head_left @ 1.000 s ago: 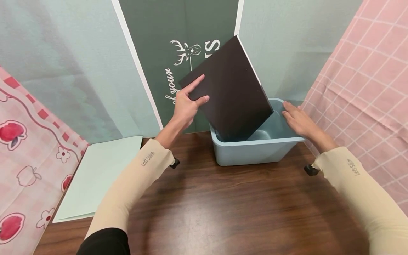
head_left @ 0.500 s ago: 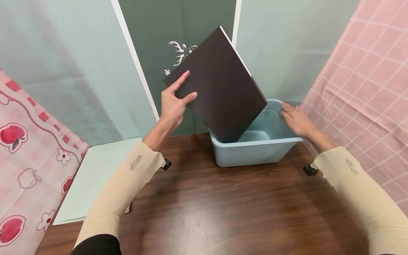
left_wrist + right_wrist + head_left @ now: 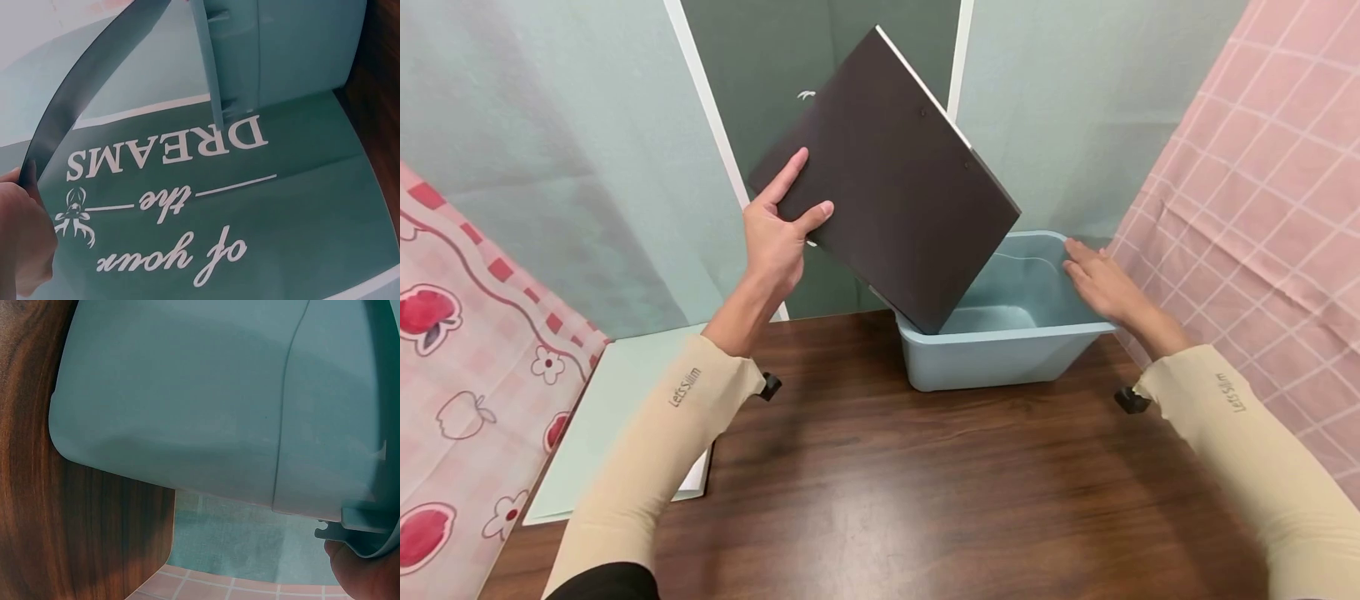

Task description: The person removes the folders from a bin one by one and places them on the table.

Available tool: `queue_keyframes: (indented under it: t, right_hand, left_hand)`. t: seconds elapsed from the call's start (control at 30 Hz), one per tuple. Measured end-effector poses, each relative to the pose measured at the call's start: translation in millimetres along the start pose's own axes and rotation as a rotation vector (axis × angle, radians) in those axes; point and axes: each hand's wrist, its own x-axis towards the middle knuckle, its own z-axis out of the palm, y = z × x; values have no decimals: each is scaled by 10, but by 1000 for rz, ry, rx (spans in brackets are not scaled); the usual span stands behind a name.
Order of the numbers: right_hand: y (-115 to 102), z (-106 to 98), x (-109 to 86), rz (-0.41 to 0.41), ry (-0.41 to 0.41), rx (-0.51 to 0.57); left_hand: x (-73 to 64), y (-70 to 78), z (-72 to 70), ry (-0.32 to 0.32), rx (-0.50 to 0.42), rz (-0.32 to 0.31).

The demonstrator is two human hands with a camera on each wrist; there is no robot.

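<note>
My left hand [image 3: 777,237] pinches a black file folder [image 3: 891,187] near its left corner, thumb and index finger lying on the near face. The folder stands tilted, its lowest corner at the left end of a blue-grey plastic bin [image 3: 1000,361]. A white strip shows along the folder's upper right edge. In the left wrist view the folder [image 3: 81,87] appears edge-on and bent beside the bin's outer wall [image 3: 300,50]. My right hand [image 3: 1101,282] grips the rim at the bin's right end; in the right wrist view only part of that hand [image 3: 369,572] shows under the lip.
A pale green folder [image 3: 617,400] lies on the brown wooden table [image 3: 880,492] at the left, partly behind my left forearm. Cloth backdrops stand around: a green printed one [image 3: 820,50] behind, a pink checked one [image 3: 1262,208] at right, a fruit-patterned one [image 3: 475,367] at left.
My left hand has moved left and up with the black folder, lifting it partly out of the bin and uncovering more of the inside. The right hand and the bin stay put.
</note>
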Motion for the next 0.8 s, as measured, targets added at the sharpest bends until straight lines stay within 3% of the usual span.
queue_keyframes:
  t: [0.43,0.8]
  right_hand:
    - [19,-25,-41,7,20,13]
    - [-27,-3,-70,16,7,21]
  left_hand:
    - [10,336,-193,21,-89,25]
    - [-93,591,-524,20,-156,-24]
